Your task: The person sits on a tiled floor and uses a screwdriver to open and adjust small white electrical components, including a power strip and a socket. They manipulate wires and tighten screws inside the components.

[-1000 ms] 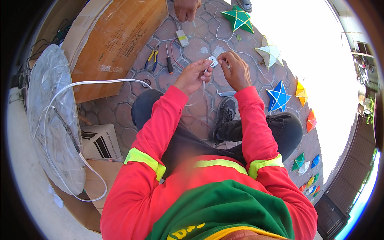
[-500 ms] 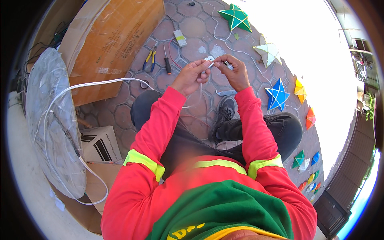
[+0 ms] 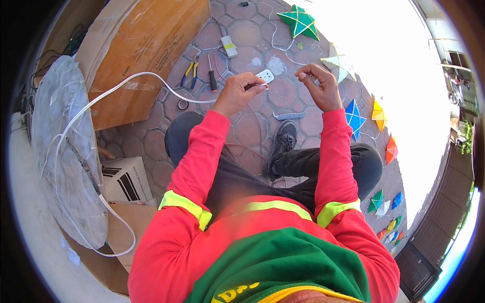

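Fingertips [image 3: 258, 89] of our left hand [image 3: 235, 94] grasp a white, round-ended plastic outlet [image 3: 265, 76] with small dark holes, right of a black-handled screwdriver [image 3: 213, 81]; our right hand [image 3: 322, 90] is curled, contents unclear.

along the right edge of the shaded paving [image 3: 247, 33] lie a green star [image 3: 299, 23], a white star [image 3: 343, 63], a blue star [image 3: 354, 120], a yellow star [image 3: 380, 116] and an orange star [image 3: 391, 150]; at its left edge stand a brown cardboard box [image 3: 146, 60] and a black-striped carton [image 3: 136, 174].
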